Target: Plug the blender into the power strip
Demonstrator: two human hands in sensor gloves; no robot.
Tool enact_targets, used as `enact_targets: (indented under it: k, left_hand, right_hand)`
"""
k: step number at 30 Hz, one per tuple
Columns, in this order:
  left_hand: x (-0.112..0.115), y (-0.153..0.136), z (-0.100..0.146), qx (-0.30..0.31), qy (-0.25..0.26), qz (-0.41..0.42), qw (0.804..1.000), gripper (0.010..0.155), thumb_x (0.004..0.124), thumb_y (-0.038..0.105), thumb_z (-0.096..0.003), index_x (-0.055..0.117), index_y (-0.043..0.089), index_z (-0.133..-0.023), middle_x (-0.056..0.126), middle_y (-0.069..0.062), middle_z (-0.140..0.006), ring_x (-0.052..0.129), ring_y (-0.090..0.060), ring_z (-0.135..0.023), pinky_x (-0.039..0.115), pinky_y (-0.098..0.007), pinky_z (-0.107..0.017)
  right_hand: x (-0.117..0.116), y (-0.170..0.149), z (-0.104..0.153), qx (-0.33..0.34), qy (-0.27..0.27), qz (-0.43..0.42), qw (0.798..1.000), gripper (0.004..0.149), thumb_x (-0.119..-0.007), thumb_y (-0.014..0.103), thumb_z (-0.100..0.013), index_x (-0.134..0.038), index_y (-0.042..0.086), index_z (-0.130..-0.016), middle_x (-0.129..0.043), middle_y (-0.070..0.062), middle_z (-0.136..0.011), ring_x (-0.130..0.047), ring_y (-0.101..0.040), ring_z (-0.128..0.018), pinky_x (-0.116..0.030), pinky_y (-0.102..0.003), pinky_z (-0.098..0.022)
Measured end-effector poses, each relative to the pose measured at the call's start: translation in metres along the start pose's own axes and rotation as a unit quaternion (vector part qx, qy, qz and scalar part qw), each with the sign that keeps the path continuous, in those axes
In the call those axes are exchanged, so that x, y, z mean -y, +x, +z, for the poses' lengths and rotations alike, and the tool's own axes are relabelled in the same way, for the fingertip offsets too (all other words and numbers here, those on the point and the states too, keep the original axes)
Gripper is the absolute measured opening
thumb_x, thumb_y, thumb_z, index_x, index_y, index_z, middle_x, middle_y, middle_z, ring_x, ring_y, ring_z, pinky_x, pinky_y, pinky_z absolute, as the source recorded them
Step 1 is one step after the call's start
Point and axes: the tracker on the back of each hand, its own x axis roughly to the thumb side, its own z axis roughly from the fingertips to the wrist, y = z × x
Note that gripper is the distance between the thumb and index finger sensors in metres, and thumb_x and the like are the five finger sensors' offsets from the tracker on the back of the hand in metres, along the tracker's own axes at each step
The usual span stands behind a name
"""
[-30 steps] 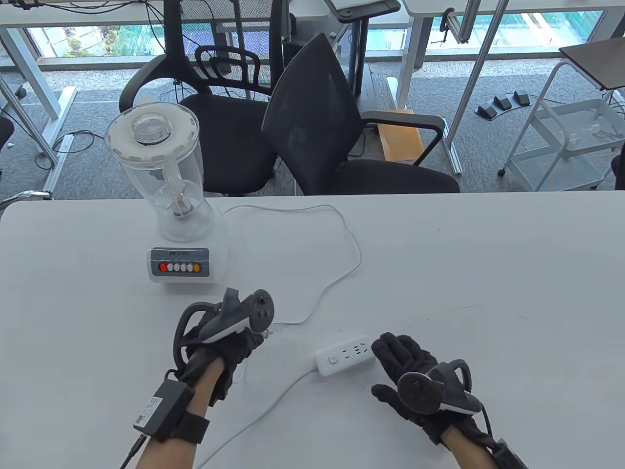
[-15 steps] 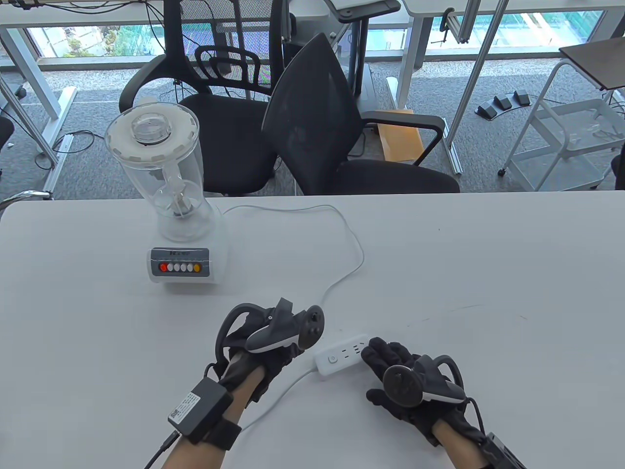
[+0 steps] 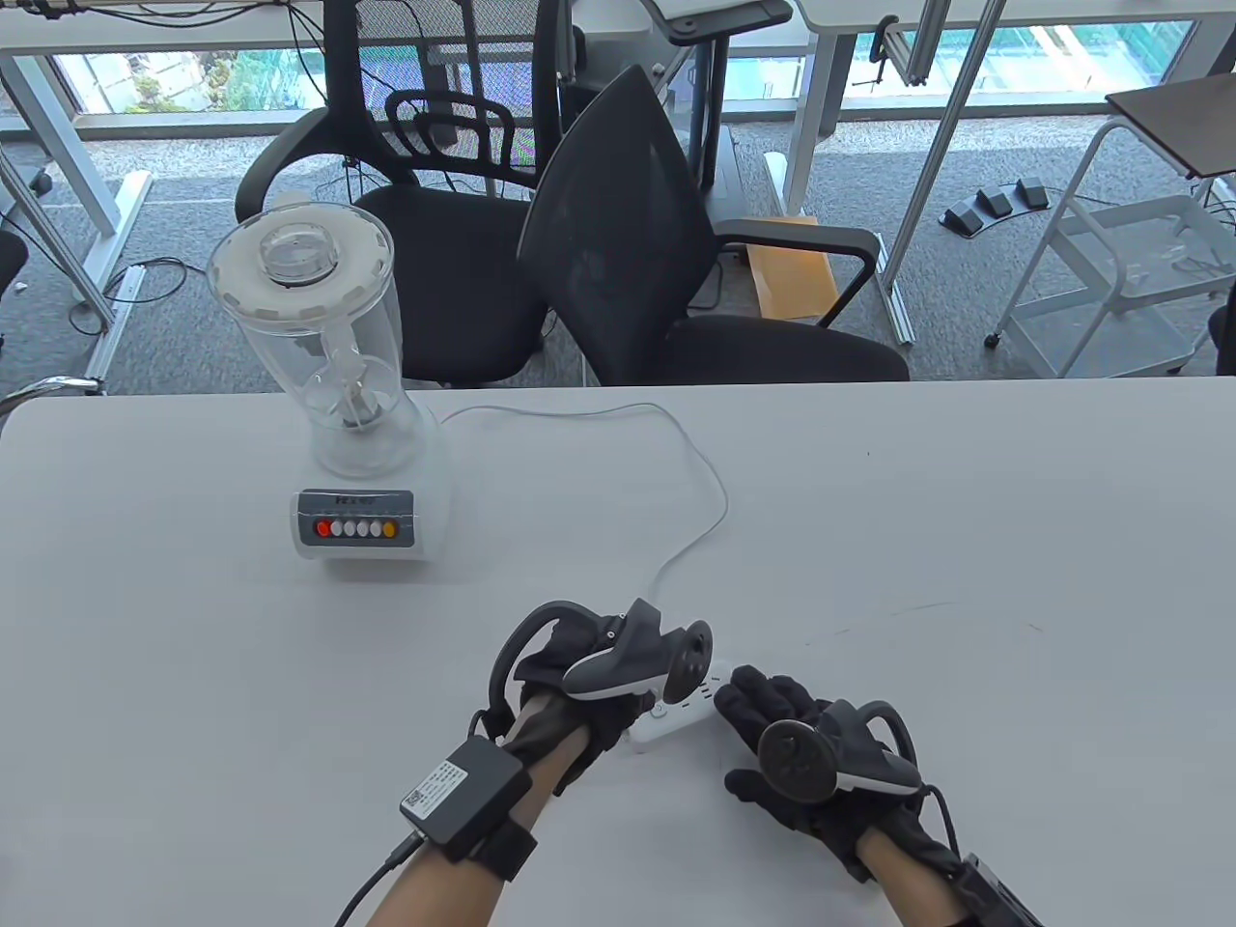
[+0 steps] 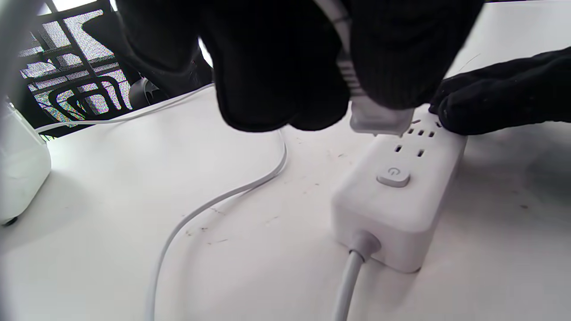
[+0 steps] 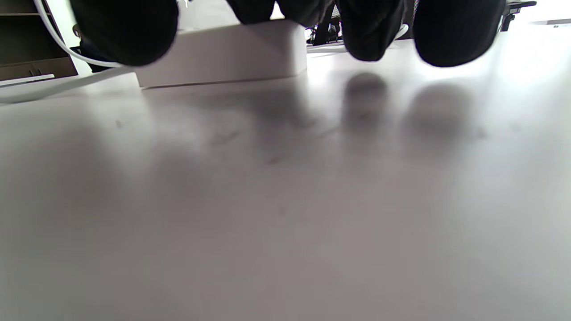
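The blender (image 3: 338, 406) stands at the table's back left, its white cord (image 3: 710, 478) looping to my left hand (image 3: 589, 690). In the left wrist view my left hand (image 4: 352, 111) pinches the white plug (image 4: 379, 120) and holds it on top of the white power strip (image 4: 401, 196), at its socket holes; the prongs are hidden. My right hand (image 3: 772, 719) rests flat with its fingertips (image 4: 464, 111) pressing on the strip's far end. The strip (image 3: 666, 729) is mostly hidden under my left hand in the table view. It shows as a white block (image 5: 223, 55) in the right wrist view.
The strip's own grey-white cable (image 4: 348, 281) runs toward the table's near edge. Two black chairs (image 3: 618, 261) stand beyond the table's far edge. The white table (image 3: 966, 541) stretches bare to the right.
My left hand has moved right with the plug, from left of the strip to over its sockets, dragging the cord along. My right hand slid slightly left onto the strip's end and stays.
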Motion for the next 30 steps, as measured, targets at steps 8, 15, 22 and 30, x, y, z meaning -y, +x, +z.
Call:
enact_targets:
  k: [8,15,22,30]
  left_hand:
    - [0.010,0.014,-0.012,0.005,-0.009,-0.025,1.000,0.054,0.087,0.050,-0.0384,0.080,0.040,-0.091,0.099,0.014,-0.082,0.103,-0.015,-0.071,0.076,-0.049,-0.070]
    - [0.007,0.020,-0.016,0.015,-0.008,-0.036,0.999,0.053,0.088,0.049,-0.0382,0.081,0.040,-0.090,0.099,0.013,-0.083,0.102,-0.015,-0.072,0.075,-0.050,-0.070]
    - [0.009,0.034,-0.019,0.016,-0.002,-0.067,0.998,0.051,0.089,0.048,-0.0371,0.083,0.039,-0.087,0.100,0.013,-0.081,0.102,-0.016,-0.072,0.075,-0.050,-0.071]
    - [-0.001,0.041,-0.025,0.022,0.018,-0.056,0.998,0.048,0.090,0.047,-0.0352,0.092,0.035,-0.082,0.105,0.010,-0.074,0.105,-0.016,-0.066,0.076,-0.049,-0.071]
  right_hand:
    - [-0.001,-0.001,0.000,0.000,0.001,-0.006,1.000,0.082,-0.067,0.052,-0.051,-0.031,0.015,-0.114,-0.028,-0.021,-0.117,-0.050,-0.056,-0.102,-0.059,-0.072,-0.060]
    - [-0.001,-0.001,-0.001,0.000,0.000,-0.006,1.000,0.082,-0.067,0.052,-0.051,-0.031,0.015,-0.114,-0.028,-0.021,-0.117,-0.050,-0.056,-0.102,-0.059,-0.072,-0.060]
    - [-0.001,-0.001,-0.001,0.000,0.001,-0.004,1.000,0.082,-0.067,0.052,-0.051,-0.030,0.015,-0.114,-0.027,-0.022,-0.117,-0.050,-0.056,-0.102,-0.060,-0.072,-0.060]
    - [-0.002,-0.001,-0.001,-0.001,0.001,-0.003,1.000,0.082,-0.067,0.052,-0.051,-0.030,0.014,-0.114,-0.027,-0.023,-0.117,-0.051,-0.056,-0.102,-0.060,-0.072,-0.060]
